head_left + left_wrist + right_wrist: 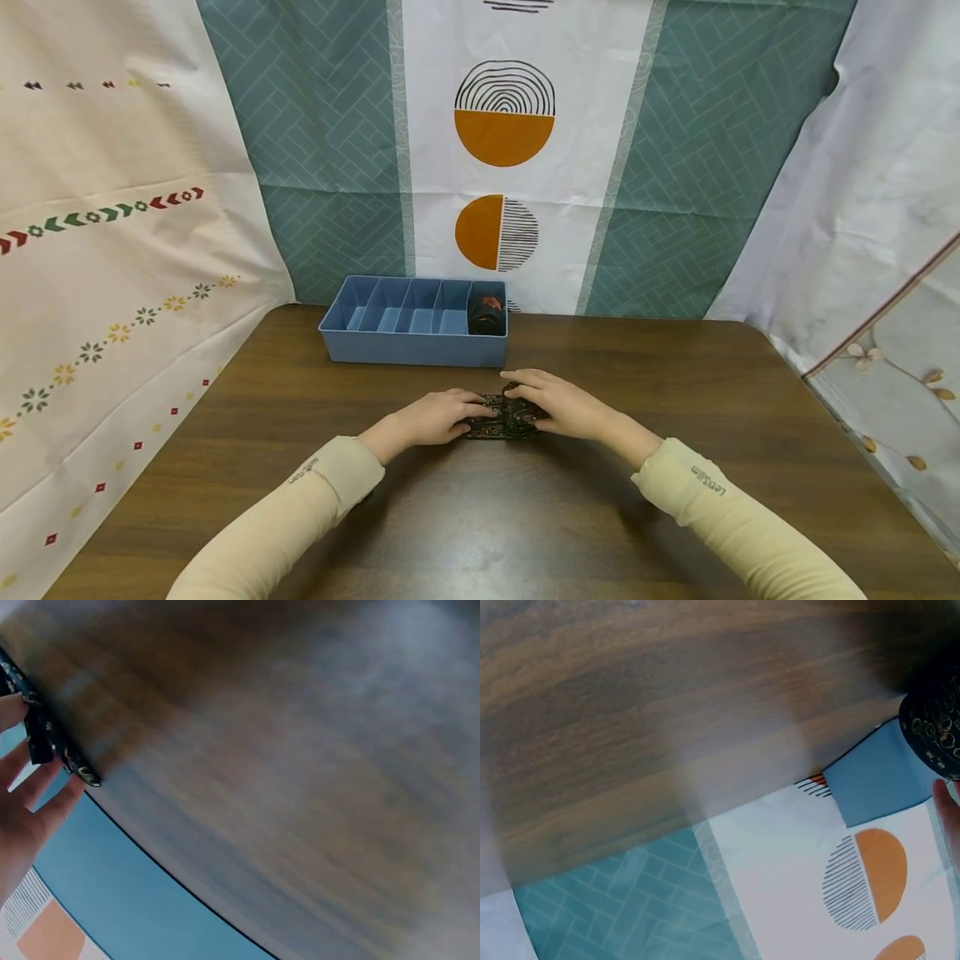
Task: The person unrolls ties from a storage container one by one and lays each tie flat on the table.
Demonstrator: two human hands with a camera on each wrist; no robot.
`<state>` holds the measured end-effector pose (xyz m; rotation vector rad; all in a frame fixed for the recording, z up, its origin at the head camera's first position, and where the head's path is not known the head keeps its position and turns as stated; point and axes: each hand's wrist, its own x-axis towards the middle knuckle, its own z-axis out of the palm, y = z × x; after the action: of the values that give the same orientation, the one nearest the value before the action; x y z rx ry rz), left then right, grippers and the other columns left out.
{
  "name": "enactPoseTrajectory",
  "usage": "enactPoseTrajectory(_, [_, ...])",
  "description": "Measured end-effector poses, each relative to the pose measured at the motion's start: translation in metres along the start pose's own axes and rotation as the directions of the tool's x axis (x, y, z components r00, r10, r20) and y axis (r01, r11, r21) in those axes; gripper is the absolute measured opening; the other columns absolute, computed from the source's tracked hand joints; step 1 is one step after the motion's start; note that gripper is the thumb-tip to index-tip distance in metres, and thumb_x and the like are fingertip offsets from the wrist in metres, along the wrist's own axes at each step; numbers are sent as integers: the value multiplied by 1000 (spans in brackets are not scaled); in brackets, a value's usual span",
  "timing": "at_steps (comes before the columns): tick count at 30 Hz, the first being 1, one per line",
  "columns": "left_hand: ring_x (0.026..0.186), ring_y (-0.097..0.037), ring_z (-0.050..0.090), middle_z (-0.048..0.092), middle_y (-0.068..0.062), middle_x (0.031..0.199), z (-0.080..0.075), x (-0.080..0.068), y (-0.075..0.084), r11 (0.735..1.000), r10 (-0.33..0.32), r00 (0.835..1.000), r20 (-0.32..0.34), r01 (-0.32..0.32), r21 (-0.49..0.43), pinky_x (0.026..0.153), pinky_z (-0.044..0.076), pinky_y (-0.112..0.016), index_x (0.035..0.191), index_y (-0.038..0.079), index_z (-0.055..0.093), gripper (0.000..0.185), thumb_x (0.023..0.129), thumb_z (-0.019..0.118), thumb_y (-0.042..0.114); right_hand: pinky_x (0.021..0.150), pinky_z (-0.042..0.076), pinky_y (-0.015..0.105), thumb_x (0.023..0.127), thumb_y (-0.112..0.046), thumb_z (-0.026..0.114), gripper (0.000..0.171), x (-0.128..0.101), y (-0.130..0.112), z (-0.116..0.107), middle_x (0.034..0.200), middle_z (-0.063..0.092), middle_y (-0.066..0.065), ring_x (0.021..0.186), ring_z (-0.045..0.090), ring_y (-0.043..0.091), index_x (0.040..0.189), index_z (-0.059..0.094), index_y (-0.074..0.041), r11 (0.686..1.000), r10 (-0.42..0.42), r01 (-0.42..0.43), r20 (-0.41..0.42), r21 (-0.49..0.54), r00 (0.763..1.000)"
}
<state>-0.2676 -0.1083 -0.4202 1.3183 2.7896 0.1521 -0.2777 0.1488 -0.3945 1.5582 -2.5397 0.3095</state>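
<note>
My left hand [433, 417] and right hand [558, 402] meet on a dark patterned cloth [501, 422] lying flat on the table [480, 517], just short of its middle. The left hand comes in from 9 o'clock, fingers curled onto the cloth's edge; the right sits at 3 o'clock with fingers bent over the rolled end, pinching it (the fold itself is mostly hidden under my fingers). At 12 o'clock, a little beyond the cloth, stands a blue tray [414, 321] with dividers. Its rightmost slot holds a dark roll [487, 313].
</note>
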Motion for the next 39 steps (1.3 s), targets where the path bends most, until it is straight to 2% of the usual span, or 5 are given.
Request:
enactPoseTrajectory(5, [123, -25, 52, 54, -8, 134, -1, 1, 1, 1000, 3, 1000, 3, -3, 10, 94, 50, -42, 135, 23, 54, 46, 91, 61, 11, 98, 46, 43, 75, -8, 78, 55, -1, 2, 2, 134, 52, 15, 122, 50, 31, 125, 57, -4, 997, -40, 40, 7, -67, 999])
enactPoseTrajectory(10, [119, -26, 55, 55, -8, 132, 0, 2, 3, 1000, 14, 1000, -16, -13, 28, 91, 51, -41, 135, 22, 53, 46, 91, 61, 12, 92, 51, 41, 77, -7, 77, 53, -3, 3, -1, 131, 53, 15, 117, 53, 30, 127, 58, -8, 994, -31, 35, 41, -108, 999])
enactPoseTrajectory(22, [118, -26, 54, 54, -8, 132, 1, 0, 3, 999, 11, 1000, -18, -11, 32, 84, 54, -43, 137, 22, 50, 48, 91, 61, 12, 102, 44, 43, 79, -7, 75, 43, -7, 4, -3, 143, 46, 12, 131, 42, 36, 119, 60, -6, 997, 28, -23, 72, -72, 997])
enactPoseTrajectory(29, [118, -25, 54, 54, -7, 131, 0, -3, 0, 998, 21, 999, -28, -19, 57, 75, 56, -41, 138, 24, 50, 47, 92, 61, 16, 100, 46, 41, 78, -6, 76, 51, -10, 3, -3, 136, 52, 13, 127, 47, 32, 124, 56, -4, 997, 49, -44, 86, -66, 995])
enactPoseTrajectory(39, [122, -25, 51, 51, -6, 135, -1, -12, -2, 999, -14, 1000, -6, 14, 35, 80, 54, -47, 139, 26, 47, 48, 94, 58, 17, 96, 49, 39, 79, -7, 75, 54, -11, 2, 1, 135, 50, 12, 123, 49, 28, 130, 55, -11, 994, 23, -14, 82, -107, 996])
